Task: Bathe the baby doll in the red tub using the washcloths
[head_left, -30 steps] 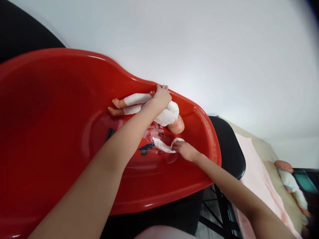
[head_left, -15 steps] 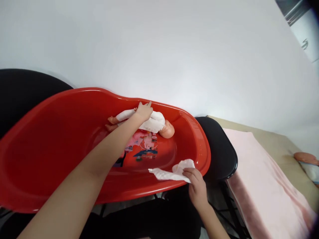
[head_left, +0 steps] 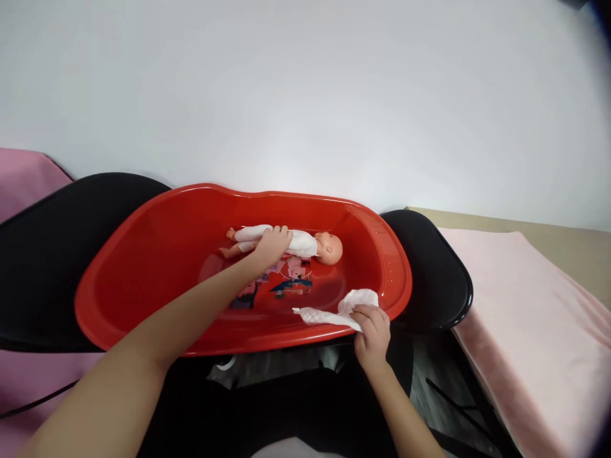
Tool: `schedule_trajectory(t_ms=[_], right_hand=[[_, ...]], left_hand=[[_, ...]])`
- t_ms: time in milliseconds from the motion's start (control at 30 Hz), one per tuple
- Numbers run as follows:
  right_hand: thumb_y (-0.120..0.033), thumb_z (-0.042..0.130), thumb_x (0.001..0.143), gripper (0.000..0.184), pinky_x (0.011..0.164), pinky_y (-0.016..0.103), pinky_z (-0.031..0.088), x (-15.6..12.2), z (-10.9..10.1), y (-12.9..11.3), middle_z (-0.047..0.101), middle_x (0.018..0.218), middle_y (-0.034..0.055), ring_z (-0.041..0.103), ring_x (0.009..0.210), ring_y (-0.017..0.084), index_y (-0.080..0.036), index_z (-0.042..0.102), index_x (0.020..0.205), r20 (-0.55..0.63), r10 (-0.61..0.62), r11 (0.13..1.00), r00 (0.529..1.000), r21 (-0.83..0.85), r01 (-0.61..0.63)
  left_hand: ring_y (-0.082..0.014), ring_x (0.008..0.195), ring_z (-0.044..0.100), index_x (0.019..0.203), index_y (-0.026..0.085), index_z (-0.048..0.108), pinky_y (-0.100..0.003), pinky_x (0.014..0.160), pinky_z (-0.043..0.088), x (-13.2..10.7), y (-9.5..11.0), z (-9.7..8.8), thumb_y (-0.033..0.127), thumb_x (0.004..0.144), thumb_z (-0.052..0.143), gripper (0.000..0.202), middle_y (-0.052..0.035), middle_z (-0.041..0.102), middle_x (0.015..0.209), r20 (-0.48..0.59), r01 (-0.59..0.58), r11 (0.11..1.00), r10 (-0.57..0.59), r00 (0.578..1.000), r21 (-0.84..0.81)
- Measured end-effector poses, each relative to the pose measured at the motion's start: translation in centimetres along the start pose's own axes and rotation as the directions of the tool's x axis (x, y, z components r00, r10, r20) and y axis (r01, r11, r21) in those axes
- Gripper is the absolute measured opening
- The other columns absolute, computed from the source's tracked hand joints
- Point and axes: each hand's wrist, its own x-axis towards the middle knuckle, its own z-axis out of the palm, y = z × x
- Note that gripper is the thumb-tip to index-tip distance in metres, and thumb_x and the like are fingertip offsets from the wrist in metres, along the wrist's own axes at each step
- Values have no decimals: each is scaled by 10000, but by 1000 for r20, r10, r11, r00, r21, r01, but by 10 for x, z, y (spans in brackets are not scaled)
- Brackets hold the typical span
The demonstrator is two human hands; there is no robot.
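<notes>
A baby doll (head_left: 303, 242) in white clothes lies in a red baby bathtub (head_left: 143, 267), its head to the right and its bare feet to the left. My left hand (head_left: 275, 244) reaches across the tub and has its fingers curled over the doll's middle, hiding part of it. At the tub's near right rim, my right hand (head_left: 373, 331) grips a white cloth (head_left: 329, 316). One end of the cloth stretches left along the inner near wall. Printed cartoon pictures (head_left: 291, 280) show on the tub floor beneath the doll.
Black stools or chairs (head_left: 427, 273) stand under and beside both ends of the tub. To the right, a pink blanket (head_left: 529, 318) covers part of a beige surface (head_left: 563, 248). More pink cloth (head_left: 28, 178) is at the far left. A white wall (head_left: 305, 95) rises behind the tub.
The view has levelled and shifted, showing more on the left. My left hand's fingers have settled over the doll's middle. The doll has rolled slightly; my right hand keeps its hold on the cloth.
</notes>
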Motion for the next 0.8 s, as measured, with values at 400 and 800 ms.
schedule_trajectory(t_ms=[400,800], right_hand=[[-3,480,986,349,960,433,512,-3,7,-3,799,1036,47,770,978,226,-239,716,1088,-63,12,1000,998,-5,-13],[-17,499,949,352,973,436,500,-5,11,-6,803,1006,36,774,962,222,-252,735,1063,-104,47,999,993,18,-45]], left_hand=[[-363,1148,661,1292,94,748,-451,850,473,-64,-2,67,37,1099,404,399,-228,714,1262,170,-236,945,200,965,226],[-338,1149,635,1297,120,735,-456,904,431,-78,-4,88,85,1145,282,479,-187,709,1270,226,-289,930,238,945,228]])
